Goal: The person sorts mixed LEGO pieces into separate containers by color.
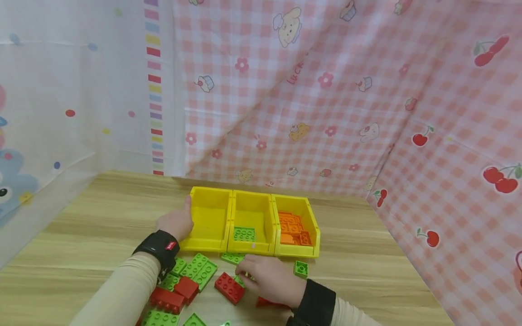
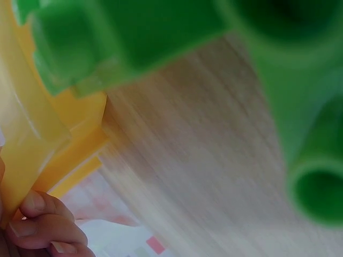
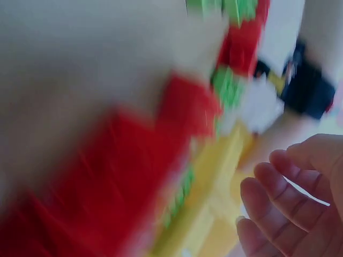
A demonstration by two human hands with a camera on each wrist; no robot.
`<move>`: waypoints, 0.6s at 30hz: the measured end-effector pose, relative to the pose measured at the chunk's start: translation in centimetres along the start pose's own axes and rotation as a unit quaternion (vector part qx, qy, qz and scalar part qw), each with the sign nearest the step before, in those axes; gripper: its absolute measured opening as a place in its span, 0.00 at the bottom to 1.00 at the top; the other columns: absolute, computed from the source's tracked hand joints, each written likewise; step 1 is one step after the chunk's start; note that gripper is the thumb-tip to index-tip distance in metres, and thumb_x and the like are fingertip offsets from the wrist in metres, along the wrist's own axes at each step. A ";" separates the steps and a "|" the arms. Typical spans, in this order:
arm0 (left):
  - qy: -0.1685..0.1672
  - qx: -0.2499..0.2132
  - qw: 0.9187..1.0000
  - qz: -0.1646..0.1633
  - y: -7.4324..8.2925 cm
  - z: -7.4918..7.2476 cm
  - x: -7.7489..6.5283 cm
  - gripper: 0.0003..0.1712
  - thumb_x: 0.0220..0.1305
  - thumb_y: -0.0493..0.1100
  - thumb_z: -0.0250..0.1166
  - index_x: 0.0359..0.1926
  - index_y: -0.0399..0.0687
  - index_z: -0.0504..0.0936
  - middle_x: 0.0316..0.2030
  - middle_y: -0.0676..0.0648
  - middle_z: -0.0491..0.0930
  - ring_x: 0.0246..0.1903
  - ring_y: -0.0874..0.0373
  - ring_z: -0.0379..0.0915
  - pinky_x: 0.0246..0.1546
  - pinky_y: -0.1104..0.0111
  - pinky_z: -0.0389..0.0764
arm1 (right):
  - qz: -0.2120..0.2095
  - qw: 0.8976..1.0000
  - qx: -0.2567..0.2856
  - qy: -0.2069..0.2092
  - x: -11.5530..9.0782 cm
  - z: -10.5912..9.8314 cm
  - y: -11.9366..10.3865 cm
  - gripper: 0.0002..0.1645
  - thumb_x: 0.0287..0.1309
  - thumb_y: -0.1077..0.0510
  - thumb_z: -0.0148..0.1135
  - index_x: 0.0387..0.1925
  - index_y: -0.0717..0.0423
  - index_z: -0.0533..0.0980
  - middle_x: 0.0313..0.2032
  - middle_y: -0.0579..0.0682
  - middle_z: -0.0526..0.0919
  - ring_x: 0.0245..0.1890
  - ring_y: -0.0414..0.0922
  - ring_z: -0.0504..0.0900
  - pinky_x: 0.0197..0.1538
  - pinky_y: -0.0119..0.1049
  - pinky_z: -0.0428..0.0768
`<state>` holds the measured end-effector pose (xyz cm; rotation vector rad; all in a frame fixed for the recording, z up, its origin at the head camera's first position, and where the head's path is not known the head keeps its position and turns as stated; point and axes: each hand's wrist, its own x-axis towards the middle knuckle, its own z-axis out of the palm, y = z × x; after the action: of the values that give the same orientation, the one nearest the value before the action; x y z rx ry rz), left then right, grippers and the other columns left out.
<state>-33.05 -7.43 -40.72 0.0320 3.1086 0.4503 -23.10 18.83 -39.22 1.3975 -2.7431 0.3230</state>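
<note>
Blocks (image 1: pixel 229 288) lie by the loose, bare right grip (image 1: pixel 274 279), which should pinch one squarely; left grip (image 1: pixel 176 224) holds yellow bins (image 1: pixel 210 217) near the counter's (image 1: pixel 367 271) back edge.

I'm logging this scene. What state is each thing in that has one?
Left bin: upright, gripped
Middle bin: holds one green brick
Right bin: holds orange bricks
Left hand: grips left bin
Right hand: fingers curved, holding nothing
Red brick left of right hand: studs up

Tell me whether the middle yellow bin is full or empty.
Neither: in the head view, the middle yellow bin shows one green block near its front, with bare yellow behind it.
</note>
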 end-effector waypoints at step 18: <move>0.012 -0.001 1.000 0.011 0.1 -0.4 -0.4 0.40 0.63 0.40 0.52 0.71 0.35 0.43 0.19 0.42 0.72 0.20 0.49 0.69 0.22 0.56 0.71 | 0.058 0.983 0.032 -0.173 -2.8 4.2 -4.8 0.15 0.61 0.39 0.52 0.33 0.43 0.74 0.24 0.33 0.68 0.21 0.29 0.66 0.24 0.23 0.67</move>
<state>-32.67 -7.41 -40.34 0.0621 3.1334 0.4574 -17.40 17.44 -42.88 1.4309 -3.1284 0.1879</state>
